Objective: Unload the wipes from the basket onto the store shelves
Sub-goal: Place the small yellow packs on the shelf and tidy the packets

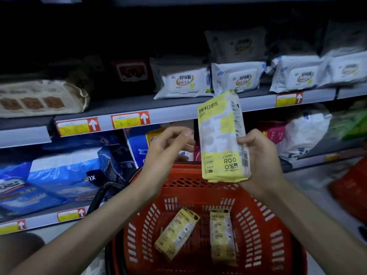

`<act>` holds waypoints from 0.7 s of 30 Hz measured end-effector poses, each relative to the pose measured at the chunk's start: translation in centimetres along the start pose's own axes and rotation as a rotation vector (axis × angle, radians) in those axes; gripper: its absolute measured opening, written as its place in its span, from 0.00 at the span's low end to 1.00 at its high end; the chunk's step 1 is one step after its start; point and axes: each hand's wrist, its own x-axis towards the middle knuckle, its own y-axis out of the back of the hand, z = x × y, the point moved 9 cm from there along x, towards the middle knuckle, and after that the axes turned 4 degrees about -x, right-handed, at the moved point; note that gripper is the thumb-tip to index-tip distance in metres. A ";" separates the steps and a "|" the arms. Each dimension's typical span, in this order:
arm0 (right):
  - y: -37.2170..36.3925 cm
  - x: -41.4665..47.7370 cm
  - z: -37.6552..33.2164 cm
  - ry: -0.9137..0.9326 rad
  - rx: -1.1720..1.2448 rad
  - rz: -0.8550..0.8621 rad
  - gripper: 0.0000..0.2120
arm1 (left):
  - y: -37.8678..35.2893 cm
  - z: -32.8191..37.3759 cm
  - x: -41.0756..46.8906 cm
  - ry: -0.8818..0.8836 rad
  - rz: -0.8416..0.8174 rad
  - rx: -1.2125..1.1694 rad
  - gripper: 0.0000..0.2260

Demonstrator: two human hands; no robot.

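My right hand (pixel 260 161) grips a yellow and white pack of wipes (pixel 221 135), held upright above the red basket (pixel 258 219) and in front of the grey shelf edge (pixel 178 112). To the left of the pack, my left hand (pixel 168 147) hovers with its fingers loosely curled, holding nothing and not touching the pack. Two more yellow packs lie in the bottom of the basket, one tilted (pixel 176 235) and one lying lengthwise (pixel 222 237).
White wipe packs (pixel 184 82) line the upper shelf, with a brown pack (pixel 39 98) at the left. Blue packages (pixel 65 175) fill the lower left shelf. The basket's black handle (pixel 101 195) hangs at its left. Another red thing (pixel 351 187) sits at right.
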 end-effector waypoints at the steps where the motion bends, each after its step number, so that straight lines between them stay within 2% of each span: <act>1: -0.2 -0.2 -0.5 0.018 0.016 0.020 0.25 | -0.1 1.0 -0.1 -0.026 -0.007 0.011 0.09; 5: -0.8 -1.1 -2.8 0.102 -0.025 0.136 0.25 | -1.5 5.4 -0.8 -0.133 -0.090 0.082 0.07; 9: -3.1 -2.3 -7.1 0.292 -0.359 0.168 0.24 | -3.0 10.1 -1.3 -0.233 -0.169 0.191 0.09; 12: -6.0 -3.3 -10.9 0.497 -0.623 0.173 0.32 | -3.5 13.3 -1.1 -0.287 -0.188 0.246 0.14; 16: -11.4 -4.4 -15.7 0.793 -0.876 0.199 0.40 | -4.0 18.7 -1.0 -0.441 -0.138 0.264 0.15; 21: -15.8 -2.8 -19.7 0.943 -0.974 0.280 0.39 | -2.8 23.9 0.1 -0.491 -0.004 0.217 0.16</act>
